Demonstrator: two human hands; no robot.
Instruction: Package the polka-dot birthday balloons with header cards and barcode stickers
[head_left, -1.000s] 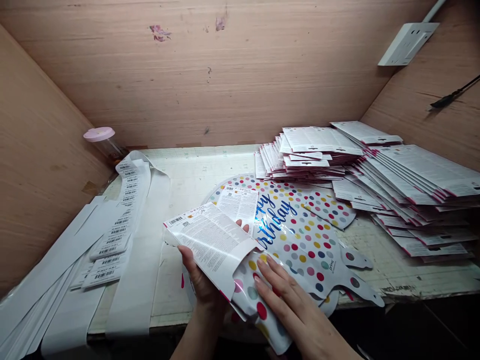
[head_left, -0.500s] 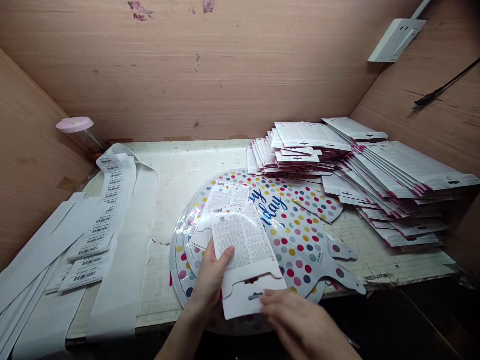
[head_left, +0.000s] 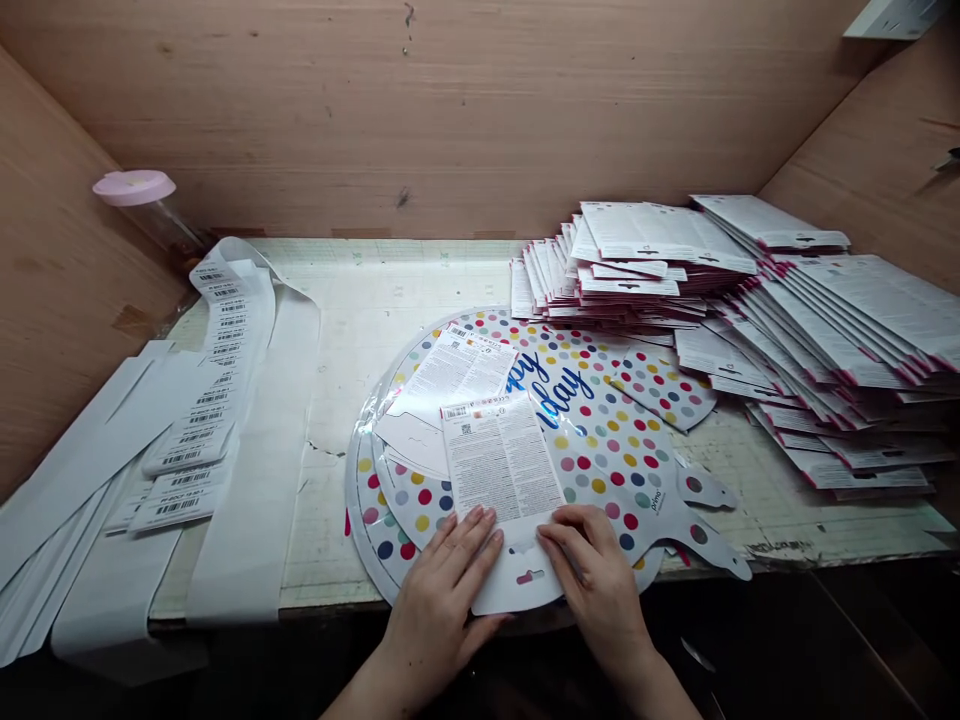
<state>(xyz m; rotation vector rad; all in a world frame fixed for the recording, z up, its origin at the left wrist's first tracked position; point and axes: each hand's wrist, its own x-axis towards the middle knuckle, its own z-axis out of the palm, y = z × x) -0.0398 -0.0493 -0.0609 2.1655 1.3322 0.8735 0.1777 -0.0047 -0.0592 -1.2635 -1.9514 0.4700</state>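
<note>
Left hand and right hand lie open and flat, fingers pressing the folded end of a printed card (hang slot showing) onto a polka-dot foil balloon. Stacked cards lie beyond the balloon, barcode label strips left of it.

A strip of worn tabletop gives room to pass between the barcode label strips and the polka-dot foil balloon. To the right, stacked printed cards stand in the way, and a plywood back wall closes the far side.
</note>
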